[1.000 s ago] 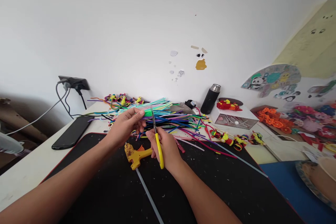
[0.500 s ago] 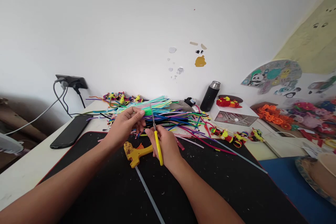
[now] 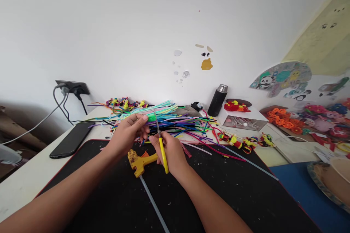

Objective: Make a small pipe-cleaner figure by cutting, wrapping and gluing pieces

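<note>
Between the thumb and fingers of my left hand [image 3: 131,130] is a small bright green fuzzy piece [image 3: 151,117], which looks like pipe cleaner. My right hand [image 3: 171,153] grips yellow-handled scissors [image 3: 163,154], blades pointing up beside the green piece. Whether the blades touch it I cannot tell. Just below both hands, a yellow hot glue gun [image 3: 139,163] lies on the black mat [image 3: 218,196], a long glue stick [image 3: 154,202] coming out of its back. Behind the hands spreads a heap of coloured pipe cleaners [image 3: 188,123].
A black phone [image 3: 72,140] lies at the left, below a wall socket [image 3: 72,87] with cables. Toward the back right stand a black thermos [image 3: 218,100] and a white box [image 3: 246,120]. Small colourful figures [image 3: 250,142] sit in front of it. A round dish [image 3: 328,182] is far right.
The view has shifted slightly. Both hands stay close together, with the green piece and scissors still held in nearly the same position.
</note>
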The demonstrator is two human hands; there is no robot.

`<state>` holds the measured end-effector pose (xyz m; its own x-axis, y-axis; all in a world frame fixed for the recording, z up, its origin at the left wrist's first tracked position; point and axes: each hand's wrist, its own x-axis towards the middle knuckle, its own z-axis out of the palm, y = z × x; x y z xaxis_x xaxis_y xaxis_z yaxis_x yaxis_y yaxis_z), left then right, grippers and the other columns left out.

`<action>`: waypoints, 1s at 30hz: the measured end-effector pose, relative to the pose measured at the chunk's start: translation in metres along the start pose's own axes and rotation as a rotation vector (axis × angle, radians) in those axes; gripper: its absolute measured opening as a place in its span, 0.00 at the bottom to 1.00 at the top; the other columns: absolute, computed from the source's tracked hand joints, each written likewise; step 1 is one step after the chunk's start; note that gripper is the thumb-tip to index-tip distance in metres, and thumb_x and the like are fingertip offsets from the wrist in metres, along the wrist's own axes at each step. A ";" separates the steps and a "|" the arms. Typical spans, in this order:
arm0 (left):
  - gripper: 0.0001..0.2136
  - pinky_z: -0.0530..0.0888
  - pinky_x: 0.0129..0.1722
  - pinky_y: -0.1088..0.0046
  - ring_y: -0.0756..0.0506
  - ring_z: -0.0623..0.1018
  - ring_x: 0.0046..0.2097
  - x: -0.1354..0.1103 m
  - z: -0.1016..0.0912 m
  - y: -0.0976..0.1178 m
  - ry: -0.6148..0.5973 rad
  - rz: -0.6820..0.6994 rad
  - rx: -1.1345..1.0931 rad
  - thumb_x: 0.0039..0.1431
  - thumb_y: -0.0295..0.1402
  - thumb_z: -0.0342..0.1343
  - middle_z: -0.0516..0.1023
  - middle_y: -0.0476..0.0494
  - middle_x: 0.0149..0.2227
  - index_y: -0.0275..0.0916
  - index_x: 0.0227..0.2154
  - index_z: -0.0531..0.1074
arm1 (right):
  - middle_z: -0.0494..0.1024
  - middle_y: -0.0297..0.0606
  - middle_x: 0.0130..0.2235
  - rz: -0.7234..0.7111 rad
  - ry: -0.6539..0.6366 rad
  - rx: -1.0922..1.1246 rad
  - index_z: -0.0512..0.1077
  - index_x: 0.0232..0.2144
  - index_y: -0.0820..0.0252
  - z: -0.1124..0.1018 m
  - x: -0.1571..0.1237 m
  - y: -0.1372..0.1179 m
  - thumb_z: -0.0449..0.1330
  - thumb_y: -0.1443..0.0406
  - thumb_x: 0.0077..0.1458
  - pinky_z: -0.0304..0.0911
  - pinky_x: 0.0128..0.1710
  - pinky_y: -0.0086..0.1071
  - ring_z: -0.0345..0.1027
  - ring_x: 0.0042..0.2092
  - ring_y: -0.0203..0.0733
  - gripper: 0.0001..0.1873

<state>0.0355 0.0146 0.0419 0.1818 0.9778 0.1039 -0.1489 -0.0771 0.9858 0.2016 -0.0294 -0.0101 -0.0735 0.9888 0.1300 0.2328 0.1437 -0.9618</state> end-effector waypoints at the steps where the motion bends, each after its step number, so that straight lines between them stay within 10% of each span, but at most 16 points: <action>1: 0.25 0.67 0.18 0.78 0.50 0.75 0.20 0.000 0.000 0.000 -0.001 -0.014 -0.023 0.51 0.54 0.73 0.79 0.51 0.23 0.40 0.30 0.69 | 0.75 0.30 0.24 0.008 -0.010 0.032 0.78 0.40 0.55 0.000 0.000 0.000 0.68 0.42 0.60 0.57 0.15 0.26 0.68 0.16 0.36 0.24; 30: 0.22 0.69 0.21 0.78 0.50 0.76 0.23 -0.001 -0.002 0.001 0.009 0.036 -0.041 0.54 0.51 0.73 0.80 0.50 0.24 0.40 0.32 0.71 | 0.83 0.39 0.36 0.057 -0.170 0.288 0.73 0.51 0.55 0.002 0.004 0.006 0.60 0.31 0.57 0.75 0.34 0.36 0.83 0.35 0.50 0.38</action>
<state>0.0329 0.0138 0.0425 0.1669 0.9763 0.1377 -0.1954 -0.1042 0.9752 0.2009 -0.0243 -0.0160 -0.2348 0.9704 0.0557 -0.0409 0.0474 -0.9980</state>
